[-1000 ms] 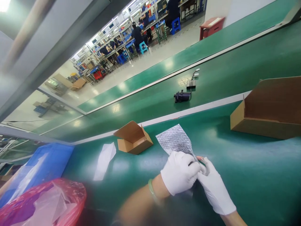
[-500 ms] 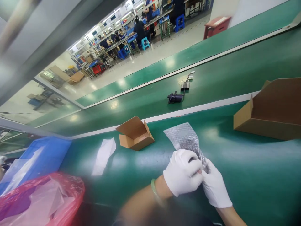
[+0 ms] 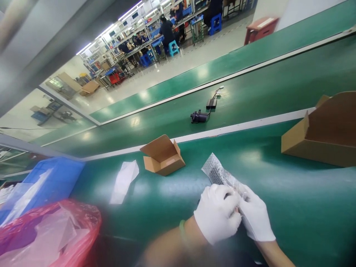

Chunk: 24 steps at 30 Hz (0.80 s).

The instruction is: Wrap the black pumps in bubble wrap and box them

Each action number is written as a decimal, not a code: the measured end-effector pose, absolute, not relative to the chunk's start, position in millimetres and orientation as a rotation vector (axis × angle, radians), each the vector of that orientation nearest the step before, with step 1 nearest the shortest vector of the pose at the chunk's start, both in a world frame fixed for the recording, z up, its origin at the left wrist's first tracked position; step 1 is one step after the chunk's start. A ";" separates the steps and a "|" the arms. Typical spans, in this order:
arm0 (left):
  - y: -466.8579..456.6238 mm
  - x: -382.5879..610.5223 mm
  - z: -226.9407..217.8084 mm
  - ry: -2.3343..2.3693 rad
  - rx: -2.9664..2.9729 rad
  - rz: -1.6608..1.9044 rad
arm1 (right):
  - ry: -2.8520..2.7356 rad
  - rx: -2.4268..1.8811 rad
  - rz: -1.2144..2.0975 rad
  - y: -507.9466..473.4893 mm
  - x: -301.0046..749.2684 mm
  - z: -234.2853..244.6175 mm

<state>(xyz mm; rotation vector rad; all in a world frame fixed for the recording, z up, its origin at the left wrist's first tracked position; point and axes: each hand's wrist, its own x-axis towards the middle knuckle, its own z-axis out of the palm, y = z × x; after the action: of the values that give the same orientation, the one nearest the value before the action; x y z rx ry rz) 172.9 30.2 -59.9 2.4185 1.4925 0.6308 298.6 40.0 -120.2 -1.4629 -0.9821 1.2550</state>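
Note:
Both my hands wear white gloves and are closed on a silvery bubble-wrap bag (image 3: 216, 168). My left hand (image 3: 218, 213) grips its near part, fingers curled. From the other side my right hand (image 3: 256, 213) pinches the same piece, which is folded narrow and points away to the upper left. Whatever the wrap contains is hidden by the gloves; a small dark bit shows at the left glove's edge. A small open cardboard box (image 3: 164, 157) stands left of the hands, with a flat white paper or sleeve (image 3: 124, 181) beyond it.
A black pump-like part (image 3: 199, 116) wired to a small black module (image 3: 211, 103) lies on the green belt (image 3: 267, 89) behind a white rail. At right stands a larger open carton (image 3: 319, 150). A blue bin (image 3: 59, 178) and pink plastic bag (image 3: 93, 218) occupy the left.
The bubble wrap has gone from a wide spread to a narrow fold between my hands. On the belt, the black part has shifted left relative to the small box.

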 end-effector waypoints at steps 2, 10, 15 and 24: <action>26.3 166.6 -64.9 1.618 2.369 0.585 | -1.322 -1.465 1.219 23.1 307.1 -116.5; -5.9 112.3 -63.9 1.582 1.926 0.699 | -1.482 -1.603 1.449 -12.0 350.1 -124.9; -24.0 90.3 -61.1 1.726 1.596 0.219 | -1.734 -2.087 1.060 21.6 313.9 -110.9; -32.5 94.3 -62.6 1.469 1.488 0.406 | -1.422 -1.347 1.584 20.0 296.3 -127.4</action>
<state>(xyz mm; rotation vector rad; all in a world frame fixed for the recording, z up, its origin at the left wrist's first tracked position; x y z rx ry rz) 94.3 -32.5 -62.6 1.4885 1.4689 0.4057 296.3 20.0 -127.4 -1.3465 -1.4216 1.5843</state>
